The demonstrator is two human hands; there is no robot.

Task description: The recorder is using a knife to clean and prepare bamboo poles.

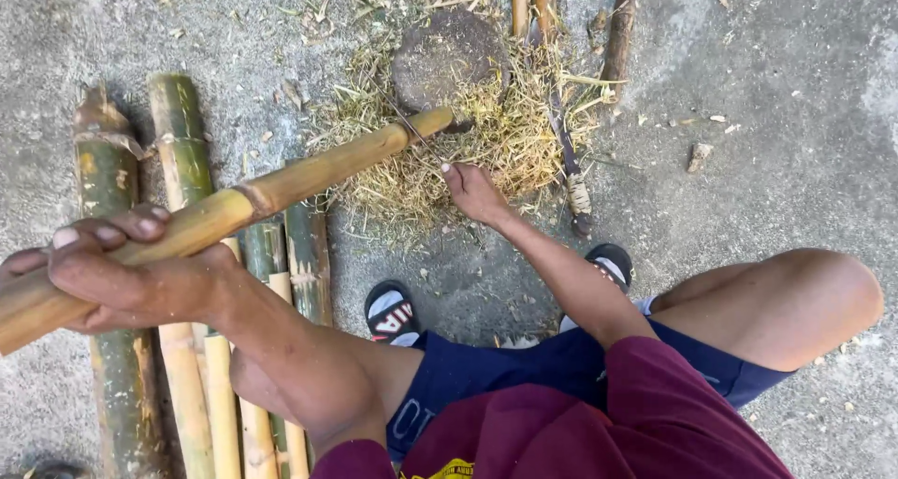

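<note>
My left hand is closed around the near end of a long bamboo pole, which slants up and away so its far tip rests by the round chopping block. My right hand reaches down with loosely curled fingers into the pile of bamboo shavings, holding nothing I can see. Split bamboo lengths lie on the concrete ground at my left.

bamboo stack left, shavings ahead, stick beyond
</note>
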